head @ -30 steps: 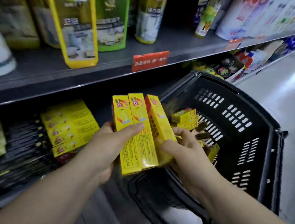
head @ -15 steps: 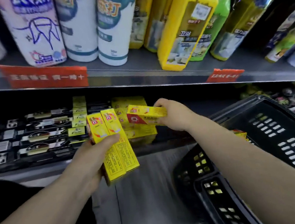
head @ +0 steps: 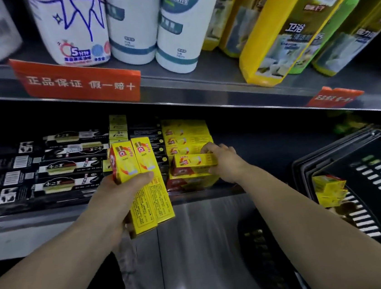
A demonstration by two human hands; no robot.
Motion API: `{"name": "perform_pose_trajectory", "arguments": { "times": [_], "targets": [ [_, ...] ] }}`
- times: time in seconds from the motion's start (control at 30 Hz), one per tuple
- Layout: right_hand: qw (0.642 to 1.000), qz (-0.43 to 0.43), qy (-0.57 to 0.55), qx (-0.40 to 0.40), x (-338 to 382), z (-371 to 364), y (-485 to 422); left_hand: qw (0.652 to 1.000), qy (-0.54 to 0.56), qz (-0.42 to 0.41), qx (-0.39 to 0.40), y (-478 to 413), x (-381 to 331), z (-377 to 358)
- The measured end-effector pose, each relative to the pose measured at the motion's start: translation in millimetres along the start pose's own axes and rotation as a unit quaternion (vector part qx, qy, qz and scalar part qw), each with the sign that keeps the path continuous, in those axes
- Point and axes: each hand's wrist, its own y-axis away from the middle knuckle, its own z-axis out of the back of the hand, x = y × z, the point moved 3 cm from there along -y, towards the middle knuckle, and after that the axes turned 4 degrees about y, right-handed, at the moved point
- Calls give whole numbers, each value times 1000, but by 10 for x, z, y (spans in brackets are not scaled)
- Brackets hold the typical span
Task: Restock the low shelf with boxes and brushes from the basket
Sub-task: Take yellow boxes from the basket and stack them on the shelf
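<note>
At the yellow stack (head: pixel 184 134), the right grip (head: pixel 225 162) pinches one box (head: pixel 192 162); the left grip (head: pixel 117 200) clasps two boxes (head: pixel 151 196).

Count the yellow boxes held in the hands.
3. Two boxes stand side by side in the left hand; one box lies flat in the right hand, at the yellow stack on the low shelf. Another could hide behind the left pair.

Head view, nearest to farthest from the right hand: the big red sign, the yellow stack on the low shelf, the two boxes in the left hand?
1. Yellow stack: just behind the right hand, which grips a single box in front of it.
2. Two boxes: to its left, gripped in the left hand.
3. Big red sign: up and to the left, well above both hands.
</note>
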Motion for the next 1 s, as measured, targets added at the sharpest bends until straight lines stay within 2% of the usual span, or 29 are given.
{"name": "perform_pose_trajectory", "arguments": {
  "times": [0.27, 0.57, 0.7, 0.77, 0.83, 0.87, 0.93, 1.0],
  "targets": [
    [998, 1, -65, -2, -76, -50, 24, 1000, -8, -8, 11, -35, 24, -94],
    [997, 11, -80, -7, -17, -72, 13, 1000, -15, -15, 18, -19, 60, -159],
    [998, 5, -63, -5, -1, -56, 33, 999, -25, -16, 23, -17, 71, -193],
    [1000, -2, -10, 8, 21, -37, 60, 999, -24, -18, 25, -22, 75, -211],
    [1000, 16, 19, -15, 88, 64, 113, 999, -18, -19, 25, -27, 84, -235],
    [998, 36, -5, -45, 152, 139, 153, 999, -12, -20, 25, -28, 88, -248],
    [983, 68, -143, -95, 292, 290, 258, 1000, 2, -20, 24, -34, 97, -275],
    [947, 73, -307, -63, 456, 354, 384, 999, 16, -21, 23, -34, 100, -303]
  ]
}}
